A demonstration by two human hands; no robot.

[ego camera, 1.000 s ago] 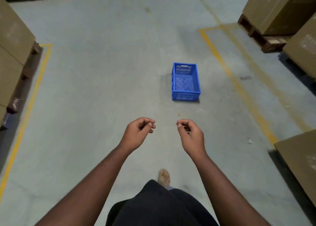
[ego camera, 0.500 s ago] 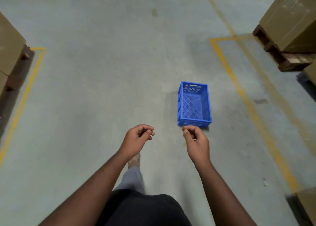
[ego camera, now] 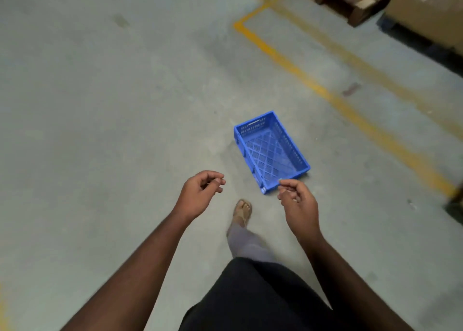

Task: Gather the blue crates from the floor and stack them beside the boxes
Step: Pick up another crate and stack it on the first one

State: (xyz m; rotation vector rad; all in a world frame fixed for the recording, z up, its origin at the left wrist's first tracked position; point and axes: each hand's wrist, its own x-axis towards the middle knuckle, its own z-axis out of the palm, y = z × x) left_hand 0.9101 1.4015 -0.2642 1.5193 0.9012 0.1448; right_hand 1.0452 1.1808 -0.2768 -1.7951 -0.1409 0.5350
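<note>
Yellow floor line (ego camera: pixel 295 67) runs past a wooden pallet (ego camera: pixel 350 3).

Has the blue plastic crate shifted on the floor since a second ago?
No. The blue plastic crate keeps its spot left of the yellow floor line; only the camera approached.

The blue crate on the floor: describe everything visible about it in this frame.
The blue crate is a shallow, rectangular, open-topped bin that looks like moulded plastic, with a lattice bottom and slotted walls; a handle slot shows in its far short wall. It is empty and sits upright on the grey concrete floor, turned at an angle to the view, left of a yellow floor line. Nothing grips it: the right hand overlaps its near corner in the image, apparently above it.
</note>
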